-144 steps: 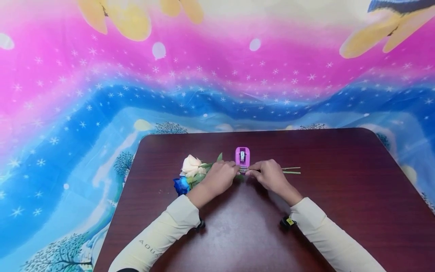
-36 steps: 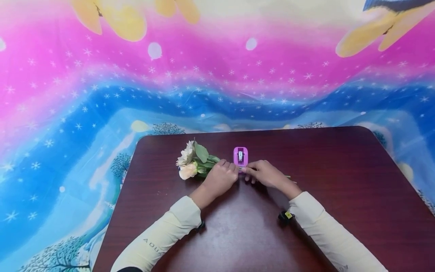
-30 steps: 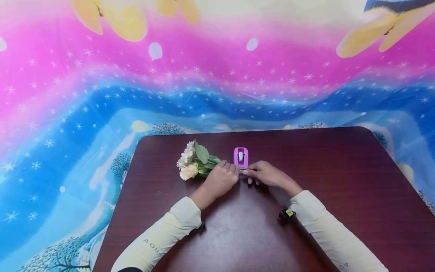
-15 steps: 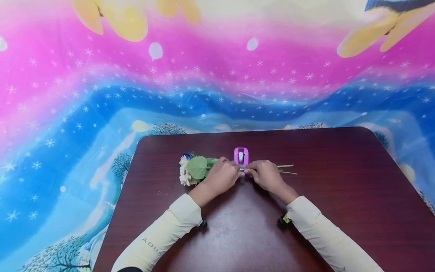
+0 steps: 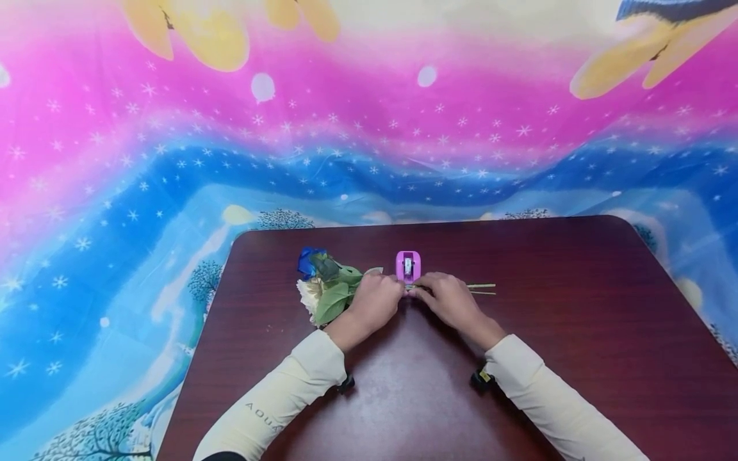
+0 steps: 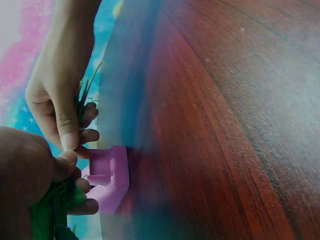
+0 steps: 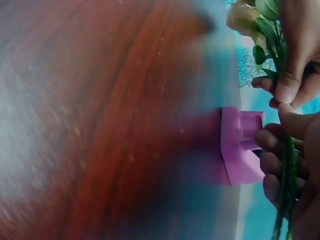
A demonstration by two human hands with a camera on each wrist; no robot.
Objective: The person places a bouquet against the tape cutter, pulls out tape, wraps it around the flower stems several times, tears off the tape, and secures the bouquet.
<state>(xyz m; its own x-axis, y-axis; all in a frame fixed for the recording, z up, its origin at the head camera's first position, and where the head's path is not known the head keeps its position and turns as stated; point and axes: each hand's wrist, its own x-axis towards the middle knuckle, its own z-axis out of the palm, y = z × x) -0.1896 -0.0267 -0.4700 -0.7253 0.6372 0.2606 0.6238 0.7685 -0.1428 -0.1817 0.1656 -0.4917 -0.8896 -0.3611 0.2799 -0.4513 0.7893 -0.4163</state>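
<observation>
Left hand (image 5: 373,304): grips bouquet (image 5: 333,301) at nine o'clock, apparently keeping it together.
Right hand (image 5: 452,302): holds stems (image 5: 483,285) toward three, likely steadying.
Purple dispenser (image 5: 408,256): twelve o'clock, probably for reach.

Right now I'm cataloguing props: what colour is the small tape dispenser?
Pinkish purple; the dispenser shows best in head view.
</observation>
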